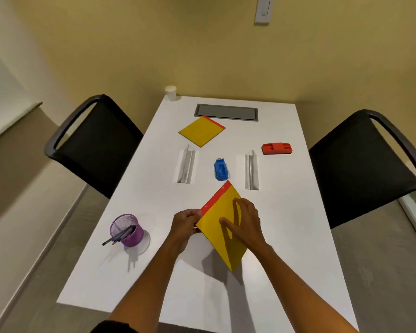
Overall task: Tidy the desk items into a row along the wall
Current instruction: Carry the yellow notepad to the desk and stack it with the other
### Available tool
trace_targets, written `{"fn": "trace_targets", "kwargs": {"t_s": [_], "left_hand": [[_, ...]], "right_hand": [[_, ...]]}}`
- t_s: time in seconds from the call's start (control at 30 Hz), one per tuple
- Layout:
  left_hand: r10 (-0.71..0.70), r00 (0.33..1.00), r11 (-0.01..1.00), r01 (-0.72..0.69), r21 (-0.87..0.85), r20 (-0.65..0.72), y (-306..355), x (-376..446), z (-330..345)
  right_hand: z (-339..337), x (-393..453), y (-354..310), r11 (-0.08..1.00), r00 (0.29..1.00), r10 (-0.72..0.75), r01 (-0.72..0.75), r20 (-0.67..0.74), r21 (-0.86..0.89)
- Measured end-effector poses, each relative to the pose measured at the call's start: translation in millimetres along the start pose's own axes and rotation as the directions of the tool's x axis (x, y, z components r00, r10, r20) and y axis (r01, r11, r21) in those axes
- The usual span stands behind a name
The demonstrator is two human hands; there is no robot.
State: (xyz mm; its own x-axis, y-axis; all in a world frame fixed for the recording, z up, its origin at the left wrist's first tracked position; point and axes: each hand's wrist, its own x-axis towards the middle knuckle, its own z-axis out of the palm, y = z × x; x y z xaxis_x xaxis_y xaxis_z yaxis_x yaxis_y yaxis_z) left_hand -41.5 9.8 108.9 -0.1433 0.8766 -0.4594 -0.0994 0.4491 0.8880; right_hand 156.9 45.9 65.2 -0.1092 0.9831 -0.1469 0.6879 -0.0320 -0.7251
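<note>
Yellow notepad (222, 239), lower centre | likely light, thin, bendy | red-bound corner, firmest hold, pinched by left hand (184, 224) | face under spread right hand (247, 219)

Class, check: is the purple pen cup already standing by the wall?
No, the purple pen cup stands near the table's front left corner, far from the wall.
</note>
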Motion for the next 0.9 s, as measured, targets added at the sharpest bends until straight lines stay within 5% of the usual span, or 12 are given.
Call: {"fn": "trace_targets", "kwargs": {"t_s": [0.13, 0.4, 0.9], "left_hand": [[0.077, 0.995, 0.991, -0.083, -0.109, -0.060, 25.7, -21.2, -41.6], [0.132, 0.963, 0.956, -0.186, -0.228, -0.234, 36.2, -86.1, -155.9], [0.145, 0.955, 0.949, -0.209, -0.237, -0.260, -25.2, -225.6, -407.9]], "right_hand": [[-14.7, 11.3, -51.3, 0.977, 1.000, -0.007, 0.008, -0.007, 0.214], [22.8, -27.0, -163.2, 0.897, 0.963, -0.163, 0.054, 0.214, 0.439], [218.3, -128.4, -355.7, 0.868, 0.951, -0.230, 0.103, 0.208, 0.486]]}}
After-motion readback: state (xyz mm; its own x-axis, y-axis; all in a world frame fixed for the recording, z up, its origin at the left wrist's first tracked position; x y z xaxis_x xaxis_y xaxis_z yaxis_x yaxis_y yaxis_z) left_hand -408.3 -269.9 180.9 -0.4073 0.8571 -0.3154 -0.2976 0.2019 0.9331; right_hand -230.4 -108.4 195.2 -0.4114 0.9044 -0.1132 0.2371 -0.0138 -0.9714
